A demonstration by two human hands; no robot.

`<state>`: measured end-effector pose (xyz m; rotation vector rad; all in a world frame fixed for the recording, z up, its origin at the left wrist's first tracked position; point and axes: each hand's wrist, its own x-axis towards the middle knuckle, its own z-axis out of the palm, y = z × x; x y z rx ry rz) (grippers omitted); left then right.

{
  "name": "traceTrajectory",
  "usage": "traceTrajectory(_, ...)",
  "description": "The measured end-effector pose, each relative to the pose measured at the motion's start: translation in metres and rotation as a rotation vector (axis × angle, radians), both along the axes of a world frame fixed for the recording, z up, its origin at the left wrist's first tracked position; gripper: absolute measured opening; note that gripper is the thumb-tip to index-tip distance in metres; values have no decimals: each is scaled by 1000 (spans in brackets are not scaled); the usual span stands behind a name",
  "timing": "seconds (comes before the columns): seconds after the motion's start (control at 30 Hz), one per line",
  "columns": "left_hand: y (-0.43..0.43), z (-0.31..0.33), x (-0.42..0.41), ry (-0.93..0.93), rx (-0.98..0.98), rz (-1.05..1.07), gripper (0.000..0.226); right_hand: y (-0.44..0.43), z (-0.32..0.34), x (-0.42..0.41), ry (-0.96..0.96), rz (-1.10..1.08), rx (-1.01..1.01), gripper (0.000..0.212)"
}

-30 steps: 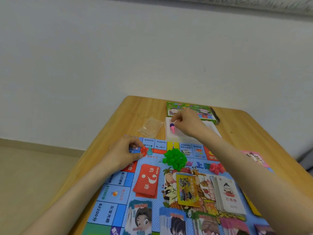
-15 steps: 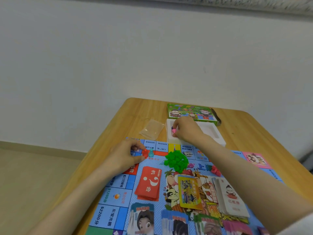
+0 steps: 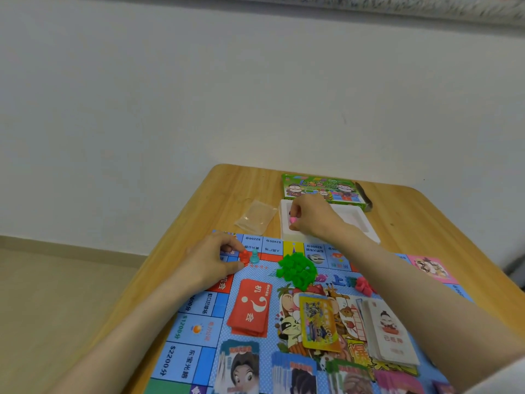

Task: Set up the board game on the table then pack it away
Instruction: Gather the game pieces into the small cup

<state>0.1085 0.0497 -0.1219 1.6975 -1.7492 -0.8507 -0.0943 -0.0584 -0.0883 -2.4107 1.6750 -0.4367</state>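
Hardly moved, the pink pawn (image 3: 293, 220) is pinched by the right hand (image 3: 314, 220); the red pawn (image 3: 244, 257), pinched by the left hand (image 3: 208, 265), lies at 7 o'clock.

Green house pile (image 3: 297, 270) just right of teal pawn (image 3: 254, 255)

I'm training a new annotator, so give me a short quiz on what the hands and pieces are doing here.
1. True or false: the right hand pinches a small pink game piece over the white moulded tray.
2. Which does the left hand pinch? A) red plastic pawn B) teal plastic pawn C) red question-mark card deck.
3. Fill in: the pile of green plastic houses lies on the blue printed ___.
Key: 1 true; 2 A; 3 game board.
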Motion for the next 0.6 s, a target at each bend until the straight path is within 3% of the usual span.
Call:
traceTrajectory(0.23, 0, 0, 0, -15, -5, -1, 22, 1, 0, -1, -22, 31, 13, 7)
traceTrajectory(0.6, -1, -1, 1, -21, -22, -11, 22, 4, -5, 4, -53, -6, 19, 27)
